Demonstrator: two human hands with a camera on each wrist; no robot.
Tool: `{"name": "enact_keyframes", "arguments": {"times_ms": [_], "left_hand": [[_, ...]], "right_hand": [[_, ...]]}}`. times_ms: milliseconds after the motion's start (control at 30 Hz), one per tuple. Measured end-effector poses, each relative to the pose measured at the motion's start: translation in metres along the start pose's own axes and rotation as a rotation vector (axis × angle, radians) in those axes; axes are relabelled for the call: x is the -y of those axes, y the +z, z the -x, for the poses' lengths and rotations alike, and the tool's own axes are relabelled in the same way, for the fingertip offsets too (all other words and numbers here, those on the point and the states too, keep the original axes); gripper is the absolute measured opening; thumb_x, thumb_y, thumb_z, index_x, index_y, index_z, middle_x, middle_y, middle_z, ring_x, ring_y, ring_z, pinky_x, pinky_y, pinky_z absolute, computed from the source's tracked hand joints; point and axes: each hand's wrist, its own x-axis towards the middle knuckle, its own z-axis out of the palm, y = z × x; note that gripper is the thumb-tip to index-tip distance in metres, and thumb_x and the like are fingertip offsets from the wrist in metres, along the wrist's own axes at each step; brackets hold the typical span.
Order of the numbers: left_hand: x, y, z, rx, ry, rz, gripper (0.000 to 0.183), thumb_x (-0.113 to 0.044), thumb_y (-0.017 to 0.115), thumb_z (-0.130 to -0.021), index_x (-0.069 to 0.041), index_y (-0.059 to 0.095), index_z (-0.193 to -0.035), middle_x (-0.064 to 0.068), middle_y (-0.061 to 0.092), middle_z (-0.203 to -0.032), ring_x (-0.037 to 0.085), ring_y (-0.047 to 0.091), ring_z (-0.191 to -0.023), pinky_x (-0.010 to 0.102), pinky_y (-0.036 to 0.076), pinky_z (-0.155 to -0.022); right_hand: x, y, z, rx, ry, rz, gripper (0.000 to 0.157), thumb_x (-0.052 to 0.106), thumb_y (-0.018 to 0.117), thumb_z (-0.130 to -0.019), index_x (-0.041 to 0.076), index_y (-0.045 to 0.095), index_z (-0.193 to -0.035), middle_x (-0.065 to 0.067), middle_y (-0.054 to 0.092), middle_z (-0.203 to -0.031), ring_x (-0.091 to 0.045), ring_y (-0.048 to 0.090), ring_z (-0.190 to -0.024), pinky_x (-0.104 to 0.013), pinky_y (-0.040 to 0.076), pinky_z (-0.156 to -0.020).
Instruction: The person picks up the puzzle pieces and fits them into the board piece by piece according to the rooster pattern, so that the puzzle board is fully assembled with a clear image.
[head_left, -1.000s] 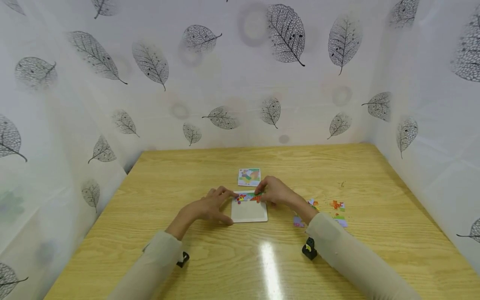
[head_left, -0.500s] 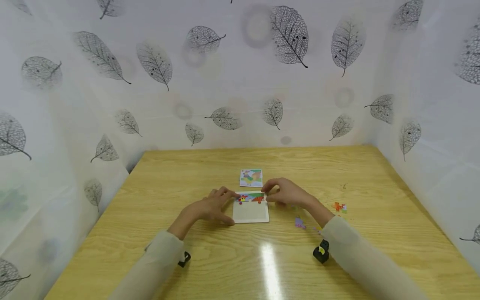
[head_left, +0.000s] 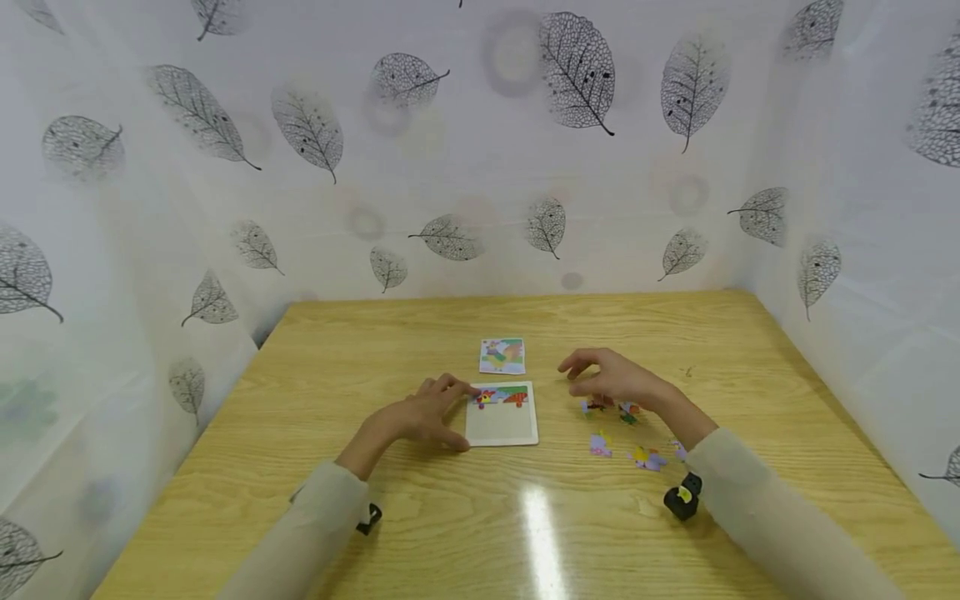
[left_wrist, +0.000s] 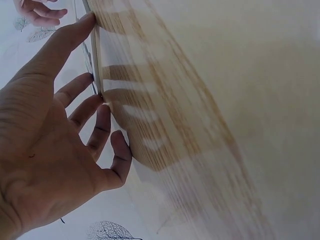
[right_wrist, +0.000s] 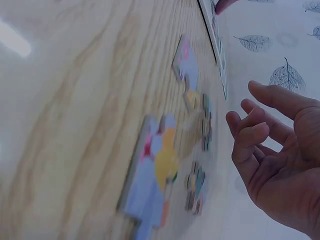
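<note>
My left hand [head_left: 423,417] rests at the left side of a white puzzle tray [head_left: 500,439], its thumb at the near corner and its fingers touching higher up. In the left wrist view, the thumb and fingertips of the left hand [left_wrist: 60,135] meet the tray's edge [left_wrist: 95,55]. A row of joined jigsaw pieces [head_left: 501,396] lies along the tray's far side. To the right, my right hand [head_left: 622,379] hangs above loose jigsaw pieces [head_left: 647,458], holding nothing. The right wrist view shows that hand [right_wrist: 280,145] with loosely bent fingers, apart from the pieces [right_wrist: 155,170].
A square picture card [head_left: 502,356] lies just beyond the tray on the wooden table [head_left: 420,533]. Black wrist devices sit near both cuffs, one [head_left: 682,497] by the right sleeve. A leaf-patterned curtain [head_left: 480,167] surrounds the table's back and sides.
My right hand has left the tray's upper right corner and moved right, over the loose pieces. The joined row stays in the tray. My left hand keeps its place.
</note>
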Motion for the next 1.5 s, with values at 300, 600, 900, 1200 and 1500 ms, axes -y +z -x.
{"name": "enact_keyframes", "arguments": {"times_ms": [300, 600, 900, 1200, 1500], "left_hand": [[-0.002, 0.001, -0.002, 0.004, 0.005, -0.012, 0.086, -0.042, 0.087, -0.085, -0.02, 0.043, -0.156, 0.007, 0.04, -0.15, 0.033, 0.038, -0.135, 0.063, 0.04, -0.11], [-0.001, 0.001, 0.001, -0.007, 0.015, -0.022, 0.084, -0.041, 0.086, -0.085, -0.017, 0.045, -0.154, 0.008, 0.041, -0.146, 0.033, 0.039, -0.13, 0.064, 0.04, -0.109], [-0.001, 0.001, 0.001, -0.006, 0.015, -0.005, 0.084, -0.041, 0.086, -0.085, -0.017, 0.045, -0.155, 0.007, 0.041, -0.147, 0.033, 0.039, -0.131, 0.064, 0.039, -0.11], [-0.001, 0.0, 0.001, -0.007, 0.013, -0.001, 0.084, -0.04, 0.087, -0.085, -0.018, 0.045, -0.154, 0.007, 0.041, -0.146, 0.033, 0.039, -0.129, 0.065, 0.039, -0.109], [0.0, 0.001, 0.001, -0.002, 0.003, -0.005, 0.086, -0.041, 0.087, -0.084, -0.018, 0.044, -0.155, 0.006, 0.041, -0.147, 0.032, 0.039, -0.131, 0.064, 0.039, -0.11]], "right_hand": [[-0.014, -0.013, 0.022, 0.029, 0.044, -0.006, 0.04, 0.009, 0.064, -0.103, -0.001, 0.056, -0.141, -0.027, 0.054, -0.134, -0.015, 0.039, -0.049, -0.029, 0.037, -0.046], [-0.02, -0.015, 0.03, 0.071, 0.004, 0.035, 0.04, 0.001, 0.072, -0.095, -0.002, 0.062, -0.134, -0.023, 0.057, -0.123, -0.008, 0.038, -0.048, -0.025, 0.038, -0.045], [-0.025, -0.009, 0.026, 0.033, -0.065, 0.104, 0.028, -0.004, 0.073, -0.09, 0.001, 0.07, -0.118, -0.017, 0.063, -0.12, -0.028, 0.061, -0.106, -0.028, 0.051, -0.078], [-0.028, -0.006, 0.024, 0.022, -0.099, 0.13, 0.026, -0.008, 0.069, -0.09, 0.004, 0.071, -0.113, -0.013, 0.063, -0.121, -0.041, 0.057, -0.124, -0.045, 0.054, -0.09], [-0.025, -0.004, 0.021, 0.032, -0.095, 0.143, 0.028, -0.005, 0.071, -0.089, 0.005, 0.07, -0.116, -0.01, 0.068, -0.118, -0.033, 0.063, -0.116, -0.035, 0.053, -0.085]]}}
